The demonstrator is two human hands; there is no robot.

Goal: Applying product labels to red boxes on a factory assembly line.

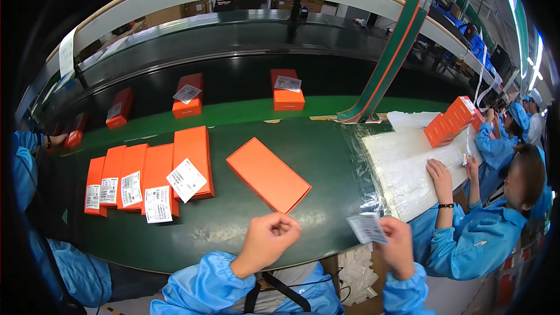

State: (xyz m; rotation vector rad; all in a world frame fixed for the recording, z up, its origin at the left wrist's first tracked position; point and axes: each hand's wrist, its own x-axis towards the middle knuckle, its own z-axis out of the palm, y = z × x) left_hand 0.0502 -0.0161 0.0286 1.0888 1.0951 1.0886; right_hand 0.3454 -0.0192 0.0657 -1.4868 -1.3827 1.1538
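A flat orange box [269,175] lies at an angle on the green tabletop in front of me. Just at its near corner is my left hand [266,242], its fingers curled in and nothing visible in them. My right hand [398,245] pinches a small printed label [367,227], apart from the box and to the right of it. On the left stands a row of several orange boxes, the largest of them [192,146] at its right end. A white label [186,179] rests on that box, tilted, and the others carry white labels near their front ends.
Beyond the table runs a dark conveyor belt [233,76] carrying orange boxes [288,96] with labels on top. A green post [388,61] rises at the table's far edge. To the right a co-worker in blue [472,233] sits at a pale covered surface [402,166] with stacked orange boxes [452,121].
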